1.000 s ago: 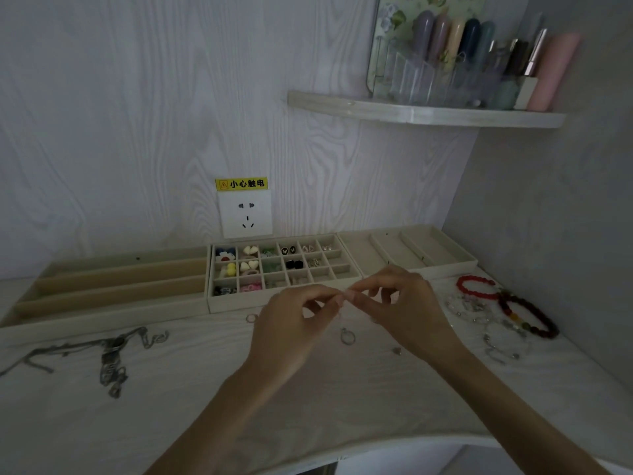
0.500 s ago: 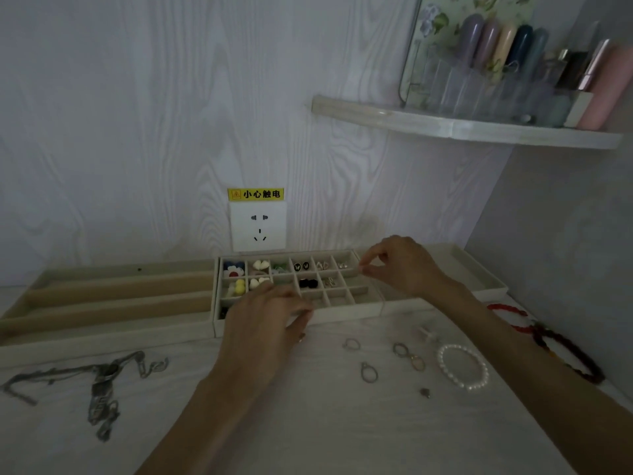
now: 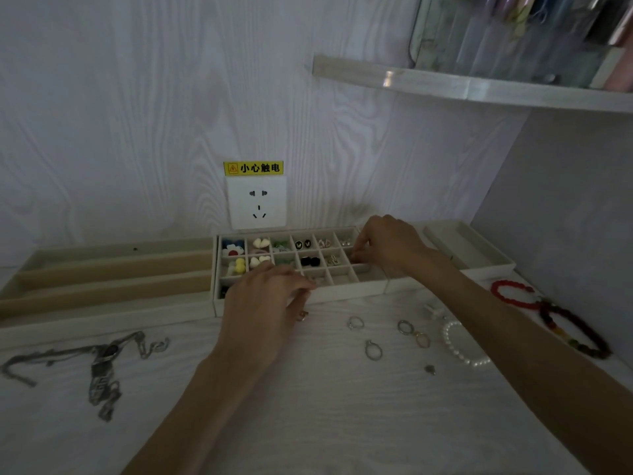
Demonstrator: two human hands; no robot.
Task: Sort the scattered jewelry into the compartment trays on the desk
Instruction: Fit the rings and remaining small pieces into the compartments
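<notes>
A cream grid tray holding several small earrings stands at the desk's back. My right hand reaches into its right-hand cells, fingertips pinched together on something too small to make out. Over the tray's front edge my left hand hovers with fingers loosely curled, and a small ring lies at its fingertips. Several silver rings lie loose on the desk, next to a pearl bracelet, a red bracelet and a dark beaded bracelet. Silver chains sprawl at the left.
A long-slot tray sits left of the grid tray and another tray sits to its right. A wall socket with a yellow label is behind. A shelf with bottles overhangs at upper right.
My hands parted from in front of me. The right one went forward into the grid tray's right cells; the left one moved to the tray's front edge. The view tilted closer.
</notes>
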